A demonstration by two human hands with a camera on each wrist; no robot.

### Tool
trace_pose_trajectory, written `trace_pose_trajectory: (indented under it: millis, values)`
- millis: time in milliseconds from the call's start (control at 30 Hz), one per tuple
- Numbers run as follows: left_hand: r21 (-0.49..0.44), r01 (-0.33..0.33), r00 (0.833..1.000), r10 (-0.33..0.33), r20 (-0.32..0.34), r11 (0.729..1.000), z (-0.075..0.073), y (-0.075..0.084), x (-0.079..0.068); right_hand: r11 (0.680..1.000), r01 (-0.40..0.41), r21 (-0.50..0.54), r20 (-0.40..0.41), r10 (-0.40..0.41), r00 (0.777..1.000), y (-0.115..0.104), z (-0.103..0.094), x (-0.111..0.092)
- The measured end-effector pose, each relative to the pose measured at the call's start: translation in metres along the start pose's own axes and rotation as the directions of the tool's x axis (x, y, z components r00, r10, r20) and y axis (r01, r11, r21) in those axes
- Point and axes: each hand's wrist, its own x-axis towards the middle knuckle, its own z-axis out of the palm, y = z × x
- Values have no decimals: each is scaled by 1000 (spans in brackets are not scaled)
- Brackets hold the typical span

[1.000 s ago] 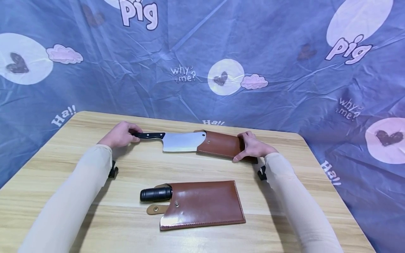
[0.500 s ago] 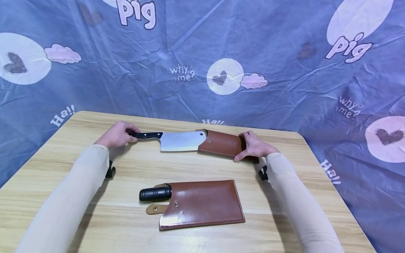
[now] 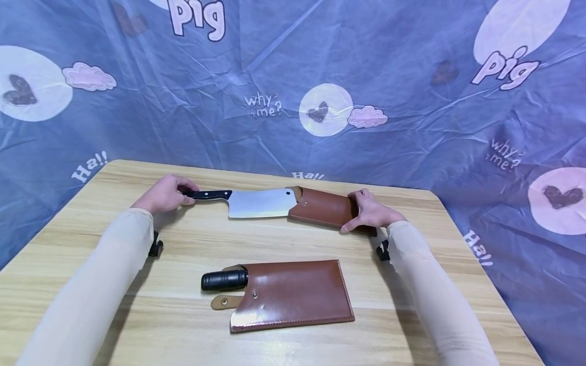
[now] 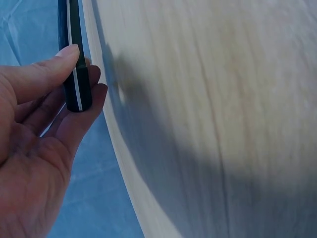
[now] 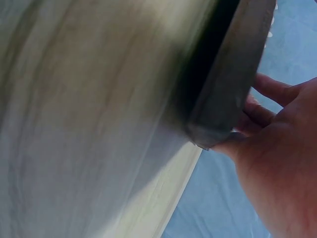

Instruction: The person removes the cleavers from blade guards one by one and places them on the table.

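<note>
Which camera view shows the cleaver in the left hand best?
The head view: it shows the cleaver, with its blade and most of its black handle. The left wrist view has only part of the handle, close up in the left hand. The right wrist view shows none of it; the right hand holds the sheath there.

The support surface is a table [image 3: 265, 241] with a flat, pale wood-grain top, filling much of the lower half of the frame. I see its rear edge cross near mid-height. At lower centre, a brown sheath [image 3: 299, 297] lies flat, mouth facing frame left, lower edge stitched. A black handle [image 3: 223, 280] protrudes from the mouth; a tan snap strap [image 3: 232, 302] extends just below it.
</note>
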Motion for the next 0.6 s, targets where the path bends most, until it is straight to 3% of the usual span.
trace_pose_trajectory:
  millis: [600]
  values:
    - [5,6,1000,-6,-4,1000,-4,-6,-4,999,-38,-10,-6,38,999,4,-4,-6]
